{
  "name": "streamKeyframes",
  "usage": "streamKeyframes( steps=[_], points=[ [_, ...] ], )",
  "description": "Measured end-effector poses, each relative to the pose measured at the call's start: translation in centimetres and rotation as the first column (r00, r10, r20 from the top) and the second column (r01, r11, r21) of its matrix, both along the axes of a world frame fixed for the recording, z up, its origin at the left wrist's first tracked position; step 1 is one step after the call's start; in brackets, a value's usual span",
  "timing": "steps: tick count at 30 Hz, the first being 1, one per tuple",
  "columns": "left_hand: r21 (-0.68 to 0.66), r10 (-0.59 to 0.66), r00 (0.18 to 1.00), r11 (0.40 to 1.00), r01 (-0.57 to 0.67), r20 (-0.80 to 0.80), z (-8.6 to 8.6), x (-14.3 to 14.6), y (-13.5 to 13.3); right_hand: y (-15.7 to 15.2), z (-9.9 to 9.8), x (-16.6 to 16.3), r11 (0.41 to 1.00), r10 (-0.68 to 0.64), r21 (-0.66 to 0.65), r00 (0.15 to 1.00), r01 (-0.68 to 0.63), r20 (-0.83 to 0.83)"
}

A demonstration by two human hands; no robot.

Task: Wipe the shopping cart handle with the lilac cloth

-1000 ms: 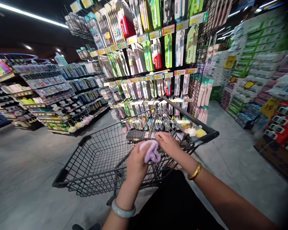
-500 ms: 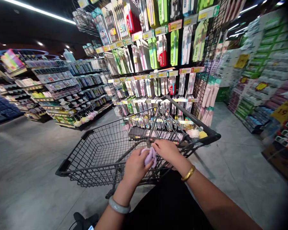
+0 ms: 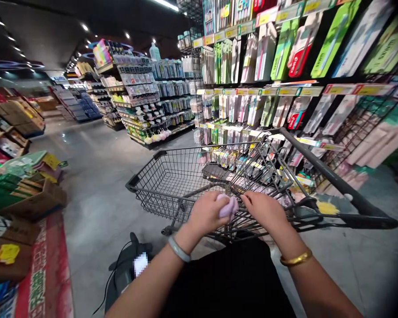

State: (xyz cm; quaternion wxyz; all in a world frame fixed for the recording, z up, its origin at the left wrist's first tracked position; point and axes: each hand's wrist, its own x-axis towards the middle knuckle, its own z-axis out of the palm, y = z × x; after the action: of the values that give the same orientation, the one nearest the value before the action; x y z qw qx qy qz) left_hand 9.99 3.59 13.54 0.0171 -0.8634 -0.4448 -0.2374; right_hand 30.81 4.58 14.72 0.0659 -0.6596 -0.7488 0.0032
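Observation:
My left hand [image 3: 207, 212], with a pale bangle at the wrist, is closed around a soft lilac bundle [image 3: 228, 207] that looks like rolled fabric. Its exact kind is not clear. Just to the right of the bundle is my right hand [image 3: 265, 211], wearing a gold bangle. Its fingers are curled with the tips pressed together, and anything they pinch is hidden. Both hands are in front of the near side of a dark wire shopping cart [image 3: 159, 194], whose basket extends to the left and whose handle [image 3: 331, 176] lies at the right.
A rack of packaged toothbrushes [image 3: 298, 48] stands behind the cart. Further shelves [image 3: 135, 88] are at the back left. Cardboard boxes of goods [image 3: 36, 201] and a red mat [image 3: 53, 265] lie at the left. A dark device with a lit screen [image 3: 140, 264] is near my left forearm.
The view has swung left, so the cart and rack sit further right in the picture and boxes at the left now show. My left hand still holds the lilac bundle.

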Motion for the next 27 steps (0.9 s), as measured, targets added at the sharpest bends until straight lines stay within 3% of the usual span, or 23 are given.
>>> streamKeyframes(
  steps=[3, 5, 9, 11, 14, 17, 19, 23, 27],
  points=[
    [-0.054, 0.183, 0.982, 0.982, -0.18, 0.057, 0.1, -2.1, 0.4, 0.1, 0.0, -0.2, 0.999, -0.002, -0.034, 1.0, 0.001, -0.017],
    [-0.063, 0.239, 0.969, 0.97, -0.235, 0.061, 0.1, -1.2, 0.0, 0.1, 0.1, -0.3, 0.999, -0.013, -0.044, 1.0, 0.013, -0.012],
    [-0.011, 0.052, 0.998, 0.999, -0.052, 0.028, -0.3, 2.4, -1.4, 0.2, 0.0, -0.3, 0.999, -0.003, -0.04, 1.0, 0.003, 0.001],
    [0.009, -0.017, 1.0, 1.0, 0.017, 0.005, -0.3, 2.6, -1.4, 0.2, -0.2, -0.3, 1.0, 0.006, -0.028, 1.0, -0.006, 0.007],
    [-0.045, 0.01, 1.0, 0.999, -0.01, 0.003, -0.1, -0.1, -0.4, 0.3, -0.2, -0.3, 1.0, 0.008, -0.018, 1.0, -0.008, 0.01],
    [-0.098, 0.184, 0.98, 0.98, -0.176, 0.079, 0.0, -3.2, 1.0, 0.4, 0.0, -0.5, 1.0, 0.01, -0.026, 1.0, -0.01, 0.0],
    [-0.099, 0.28, 0.955, 0.957, -0.271, 0.094, 0.0, -3.8, 1.6, 0.5, 0.0, -0.7, 1.0, 0.005, 0.0, 1.0, -0.005, -0.008],
    [-0.083, 0.338, 0.941, 0.939, -0.334, 0.03, 0.1, -1.4, 1.3, 0.6, 0.1, -0.6, 0.999, -0.025, 0.037, 1.0, 0.025, -0.005],
    [-0.052, 0.23, 0.973, 0.972, -0.23, -0.002, 0.4, 2.3, 0.1, 0.7, 0.1, 0.2, 0.998, -0.039, 0.042, 0.999, 0.039, -0.011]
  ],
)
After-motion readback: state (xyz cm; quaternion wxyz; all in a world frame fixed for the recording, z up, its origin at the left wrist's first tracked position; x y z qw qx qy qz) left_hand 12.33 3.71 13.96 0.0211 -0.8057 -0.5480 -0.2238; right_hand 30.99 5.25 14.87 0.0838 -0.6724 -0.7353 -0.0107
